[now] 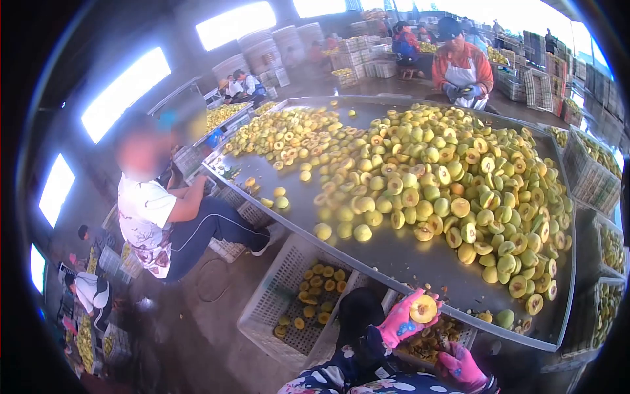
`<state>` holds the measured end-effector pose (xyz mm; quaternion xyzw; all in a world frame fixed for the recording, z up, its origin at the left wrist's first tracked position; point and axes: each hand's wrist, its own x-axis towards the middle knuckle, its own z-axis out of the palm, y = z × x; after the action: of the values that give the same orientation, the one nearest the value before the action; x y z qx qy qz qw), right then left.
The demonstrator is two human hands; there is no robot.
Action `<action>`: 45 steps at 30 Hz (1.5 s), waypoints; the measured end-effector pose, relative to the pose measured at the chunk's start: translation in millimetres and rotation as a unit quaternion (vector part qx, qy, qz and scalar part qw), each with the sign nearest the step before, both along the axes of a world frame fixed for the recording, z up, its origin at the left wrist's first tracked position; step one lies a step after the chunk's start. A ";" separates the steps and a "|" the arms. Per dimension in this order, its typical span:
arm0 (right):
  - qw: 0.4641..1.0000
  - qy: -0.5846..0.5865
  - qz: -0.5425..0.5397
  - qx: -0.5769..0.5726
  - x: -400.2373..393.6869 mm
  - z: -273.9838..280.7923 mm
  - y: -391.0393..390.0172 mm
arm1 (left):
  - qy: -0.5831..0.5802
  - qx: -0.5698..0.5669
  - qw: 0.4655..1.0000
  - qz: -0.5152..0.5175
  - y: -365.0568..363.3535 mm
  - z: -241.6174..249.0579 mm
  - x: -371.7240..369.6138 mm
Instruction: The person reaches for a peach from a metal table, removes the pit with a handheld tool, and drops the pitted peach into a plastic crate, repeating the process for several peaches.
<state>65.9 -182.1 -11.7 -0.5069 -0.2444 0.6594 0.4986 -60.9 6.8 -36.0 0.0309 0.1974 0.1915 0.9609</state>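
My left hand [398, 324], in a pink glove with blue marks, is closed around a peach half [423, 308]. Its pale cut face and brownish centre are turned up toward me. Lower and to the right, my right hand [462, 368], also in a pink glove, is curled shut. A thin dark shape shows at its fingers, too small to name. Both hands are just off the near edge of the metal table [394, 253]. Under them sits a crate of brownish scraps [423, 345], partly hidden by my hands.
Whole and halved yellow-green peaches [420, 177] are heaped across the table. A plastic crate [269, 322] with some halves stands on the floor at left. A seated person [147, 223] works at the left edge; another in an apron [459, 72] works across. Stacked crates [594, 171] line the right.
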 end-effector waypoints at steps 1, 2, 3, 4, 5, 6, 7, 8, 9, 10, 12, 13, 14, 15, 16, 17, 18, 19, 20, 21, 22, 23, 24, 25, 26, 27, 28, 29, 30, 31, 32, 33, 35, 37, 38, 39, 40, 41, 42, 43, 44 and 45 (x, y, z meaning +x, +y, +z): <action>1.000 -0.011 -0.001 -0.013 -1.9 4.5 0.8 | -0.007 -0.007 1.000 -0.021 -0.2 -2.0 0.4; 0.999 -0.022 0.005 -0.025 -3.7 9.7 1.6 | -0.015 -0.014 0.999 -0.036 -1.0 -6.3 1.1; 0.998 -0.050 0.014 -0.044 -3.1 11.1 -0.7 | -0.023 -0.015 0.999 -0.040 0.7 -9.2 0.3; 0.995 -0.080 0.027 -0.053 -0.8 6.1 -5.4 | -0.070 0.007 0.997 -0.035 -0.6 -16.1 2.9; 0.992 -0.110 0.038 -0.055 1.8 -9.4 -7.1 | -0.054 0.002 0.998 -0.038 -2.5 -10.7 0.6; 0.999 -0.028 0.003 0.014 3.8 -57.2 -13.1 | -0.039 0.000 0.998 -0.048 -0.7 -4.3 -0.8; 0.995 -0.095 0.006 0.028 2.5 -57.5 -4.8 | -0.030 0.038 0.998 -0.030 2.6 -10.6 -2.7; 0.987 -0.160 0.002 0.031 0.1 -52.5 -5.3 | -0.020 0.066 0.997 -0.017 1.0 -16.1 -2.3; 0.994 -0.109 0.006 0.022 1.5 -48.7 0.0 | 0.025 0.072 0.997 0.016 -2.6 4.8 -4.7; 0.998 -0.055 0.009 0.001 1.6 -42.3 1.3 | 0.005 0.059 0.998 0.006 -1.5 5.5 -7.0; 1.000 -0.020 0.014 -0.002 -3.6 -11.7 2.8 | -0.029 0.023 0.999 -0.025 3.3 -3.9 -11.1; 0.999 -0.043 0.016 0.015 -7.8 16.9 9.4 | -0.023 0.016 1.000 -0.006 1.7 -1.1 -9.8; 0.997 -0.068 0.017 0.032 -9.3 29.9 5.5 | -0.030 0.018 0.999 -0.026 2.8 -2.3 -11.5; 0.998 -0.054 0.018 0.020 -5.9 18.0 -2.3 | -0.022 0.029 0.999 -0.025 1.4 1.0 -11.4; 0.999 -0.041 0.018 0.009 0.7 -3.6 -5.2 | -0.015 0.043 0.999 -0.024 -0.6 2.6 -10.8; 0.999 -0.027 0.019 0.002 4.4 -17.5 -9.3 | -0.032 0.036 0.998 -0.037 -0.2 -1.0 -9.4; 0.998 -0.053 0.020 -0.003 4.3 -14.8 -12.2 | -0.023 0.023 0.999 -0.026 -1.9 -2.8 -6.7; 0.997 -0.077 0.020 -0.012 3.6 -5.5 -13.9 | -0.007 0.031 0.999 -0.025 -5.2 3.0 -4.7; 0.995 -0.100 0.020 -0.023 2.0 0.7 -17.1 | 0.009 0.039 0.999 -0.026 -7.7 8.7 -3.2; 0.995 -0.086 0.013 -0.042 1.7 -0.2 -19.8 | -0.016 0.025 0.998 -0.047 -6.5 1.0 -1.3; 0.995 -0.088 0.004 -0.044 0.7 0.0 -22.6 | 0.004 0.043 0.998 -0.046 -8.5 1.4 0.8; 0.995 -0.091 -0.001 -0.043 0.8 0.9 -22.8 | 0.011 0.059 0.996 -0.059 -9.3 2.1 2.6; 0.995 -0.093 -0.003 -0.041 1.1 1.2 -22.8 | 0.018 0.075 0.995 -0.068 -10.3 2.6 2.9; 0.995 -0.083 -0.005 -0.048 1.7 1.1 -22.8 | 0.014 0.081 0.993 -0.080 -10.7 4.3 3.4; 0.995 -0.082 -0.004 -0.049 3.2 6.8 -22.1 | 0.025 0.100 0.991 -0.083 -10.8 4.7 5.0; 0.996 -0.080 0.000 -0.050 4.8 14.1 -19.7 | 0.037 0.118 0.989 -0.084 -11.4 4.9 5.6; 0.996 -0.076 0.004 -0.053 5.3 19.9 -18.1 | 0.049 0.134 0.986 -0.083 -12.3 4.8 4.7; 0.997 -0.067 -0.003 -0.037 6.6 20.6 -15.4 | 0.051 0.138 0.986 -0.082 -12.7 8.4 4.4; 0.995 -0.092 -0.006 -0.027 6.6 23.3 -11.9 | 0.079 0.171 0.979 -0.075 -12.7 7.9 5.7; 0.994 -0.111 -0.004 -0.009 7.4 21.4 -9.5 | 0.092 0.170 0.979 -0.062 -14.9 12.2 5.5; 0.991 -0.132 -0.001 0.011 8.8 20.5 -6.4 | 0.105 0.171 0.979 -0.048 -16.8 21.5 7.2; 0.989 -0.143 -0.006 0.021 10.1 24.2 -2.0 | 0.124 0.187 0.974 -0.031 -18.0 23.3 10.0; 0.987 -0.158 -0.013 0.030 8.5 31.6 3.4 | 0.081 0.183 0.978 -0.049 -12.4 21.8 9.2; 0.984 -0.177 -0.007 0.037 8.0 31.5 7.4 | 0.097 0.176 0.979 -0.033 -16.8 28.9 10.6; 0.978 -0.200 -0.002 0.050 9.9 30.7 10.4 | 0.119 0.161 0.979 -0.027 -16.6 35.5 13.2; 0.980 -0.196 0.001 0.038 9.5 33.1 12.0 | 0.119 0.166 0.978 -0.033 -15.0 32.7 12.8; 0.980 -0.196 0.005 0.030 11.4 37.1 15.4 | 0.115 0.149 0.982 -0.031 -15.3 33.2 13.1; 0.972 -0.234 0.026 0.017 12.7 39.5 17.4 | 0.120 0.166 0.978 -0.030 -16.9 32.8 12.5; 0.973 -0.227 0.032 0.012 11.8 38.8 18.5 | 0.123 0.187 0.974 -0.029 -18.0 32.7 13.1; 0.974 -0.222 0.036 0.009 11.6 38.8 20.2 | 0.130 0.186 0.973 -0.029 -18.8 32.9 14.5; 0.975 -0.218 0.040 0.006 10.7 38.5 21.0 | 0.137 0.186 0.973 -0.030 -19.9 32.8 15.7; 0.971 -0.236 0.040 0.022 9.7 37.2 21.4 | 0.143 0.185 0.972 -0.031 -21.1 32.6 16.8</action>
<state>75.6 -160.7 25.5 -0.6267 -0.3900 0.5348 0.4113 -44.1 -14.3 -3.4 0.2417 0.2932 0.1884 0.9056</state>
